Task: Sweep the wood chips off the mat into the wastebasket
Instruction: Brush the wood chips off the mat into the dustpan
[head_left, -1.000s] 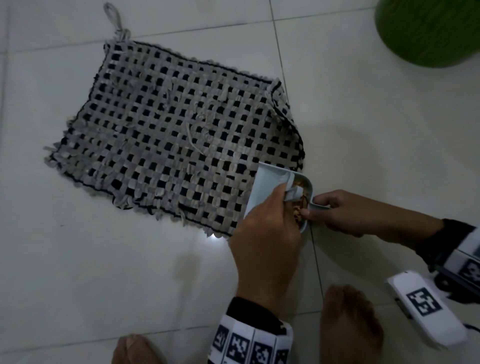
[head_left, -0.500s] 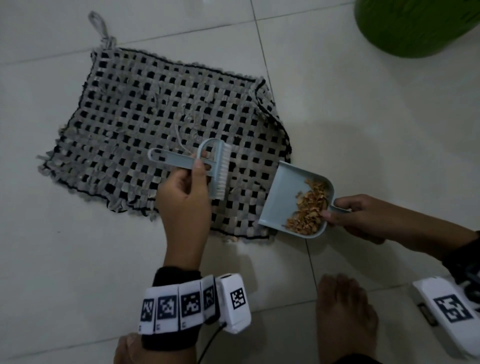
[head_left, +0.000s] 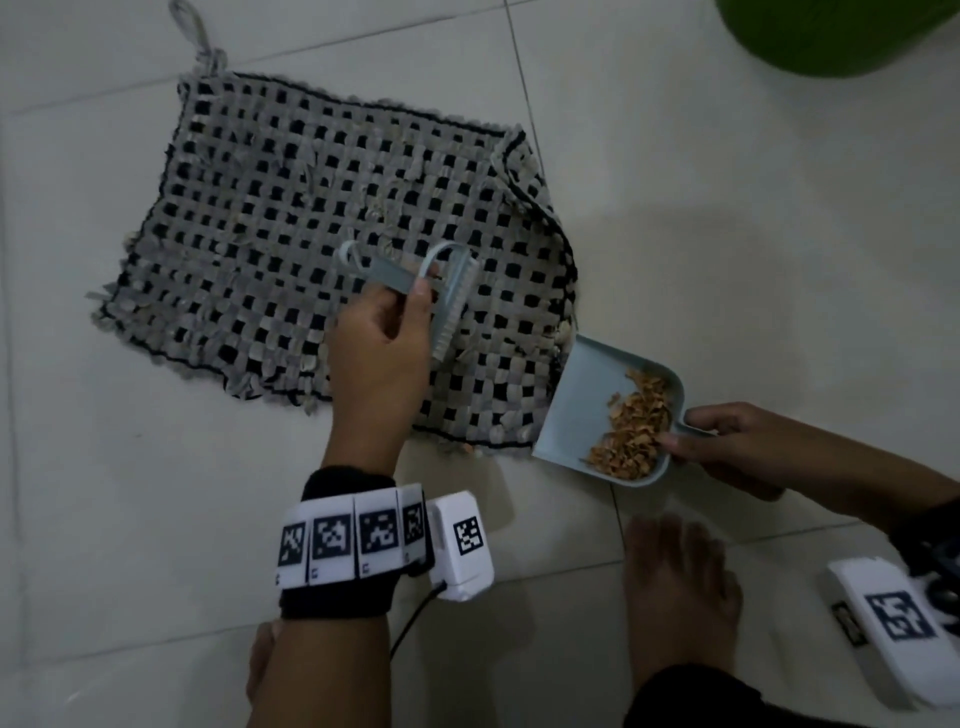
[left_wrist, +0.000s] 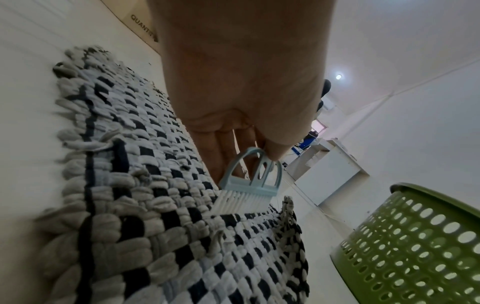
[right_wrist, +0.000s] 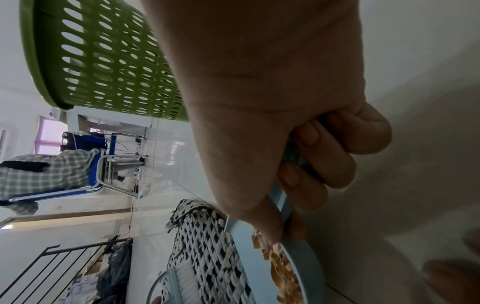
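A grey and black woven mat (head_left: 291, 218) lies on the tiled floor. My left hand (head_left: 382, 332) grips the handle of a pale blue hand brush (head_left: 452, 301), whose white bristles (left_wrist: 241, 200) rest on the mat near its right part. My right hand (head_left: 727, 441) holds the handle of a pale blue dustpan (head_left: 582, 400) at the mat's near right corner. A heap of brown wood chips (head_left: 631, 426) lies in the pan's back end. The green perforated wastebasket (head_left: 841, 36) stands at the far right, apart from both hands.
My bare foot (head_left: 680, 587) rests on the tiles just behind the dustpan, and toes of the other foot (head_left: 265, 654) show at the bottom left. In the right wrist view, a chair with a checked cloth (right_wrist: 52, 170) and a black railing (right_wrist: 59, 265) stand far off.
My left hand drew the brush out of the dustpan and back left over the mat. The dustpan slid slightly right, and its heap of chips came into plain view.
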